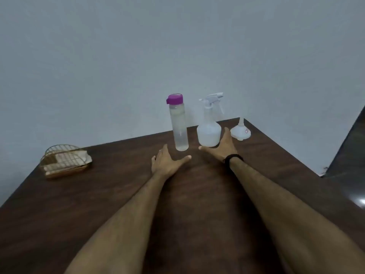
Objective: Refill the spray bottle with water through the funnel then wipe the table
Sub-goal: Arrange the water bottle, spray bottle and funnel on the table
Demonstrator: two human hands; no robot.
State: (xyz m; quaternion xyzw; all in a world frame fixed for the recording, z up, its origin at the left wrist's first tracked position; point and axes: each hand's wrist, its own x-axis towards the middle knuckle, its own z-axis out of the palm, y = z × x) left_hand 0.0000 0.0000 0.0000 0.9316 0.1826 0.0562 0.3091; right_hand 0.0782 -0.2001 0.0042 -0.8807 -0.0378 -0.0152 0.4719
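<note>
Spray bottle [209,129] is the piece that matters, but taking the dark wooden table [98,204] from its left side across: a gold wire basket [64,162] sits near the left edge, holding what look like folded pale cloths [67,165] — too blurred to say more. Well to its right the left hand [166,163] lies palm down over the wood, fingers straight and spread, thumb stretched toward the right, holding nothing; whether the palm touches the surface cannot be told. Just beyond its fingertips stands a tall clear water bottle [179,125], upright, purple lid [174,98] on, clear liquid filling most of it. Next comes the translucent white spray bottle, upright near the table's far edge by the grey wall [177,46], trigger head still fitted and its nozzle pointing left. The right hand [223,145] reaches out just in front of that bottle's base, fingers straight, thumb spread wide to the left, gripping nothing; its fingertips lie beside the bottle's right flank, and contact cannot be told. A black band [233,158] circles that wrist. Furthest right, near the corner, a white funnel [240,130] rests wide mouth down — spout up.
</note>
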